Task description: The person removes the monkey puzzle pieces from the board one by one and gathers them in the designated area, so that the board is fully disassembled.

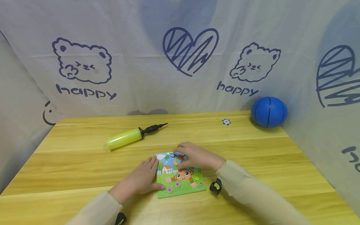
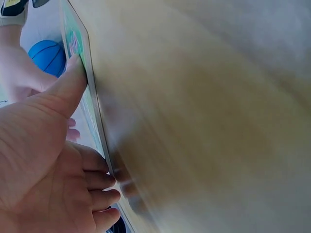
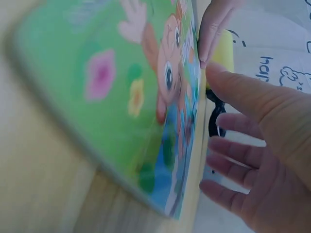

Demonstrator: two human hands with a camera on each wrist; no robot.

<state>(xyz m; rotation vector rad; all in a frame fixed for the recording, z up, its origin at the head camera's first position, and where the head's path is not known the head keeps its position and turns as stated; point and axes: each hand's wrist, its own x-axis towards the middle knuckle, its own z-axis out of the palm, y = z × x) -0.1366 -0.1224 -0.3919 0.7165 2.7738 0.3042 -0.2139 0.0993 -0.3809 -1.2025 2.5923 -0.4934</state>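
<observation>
A jigsaw puzzle board [image 1: 180, 184] with a cartoon monkey, a house and flowers lies on the wooden table. My left hand [image 1: 143, 175] lies along its left edge, with straight fingers at the side and the thumb over the lower left corner. In the left wrist view that thumb [image 2: 73, 85] overlaps the board's face. Over the board's upper right part is my right hand [image 1: 197, 156], which hides that corner in the head view. The right wrist view shows the right hand's fingers [image 3: 233, 150] spread and loosely bent, with nothing held between them.
Behind the board, to the left, lies a yellow-green hand pump [image 1: 125, 139] with a black nozzle. A round chip [image 1: 226, 122] lies near the table's back edge. A blue ball [image 1: 269, 112] sits at the back right corner, against the printed cloth [image 1: 194, 90].
</observation>
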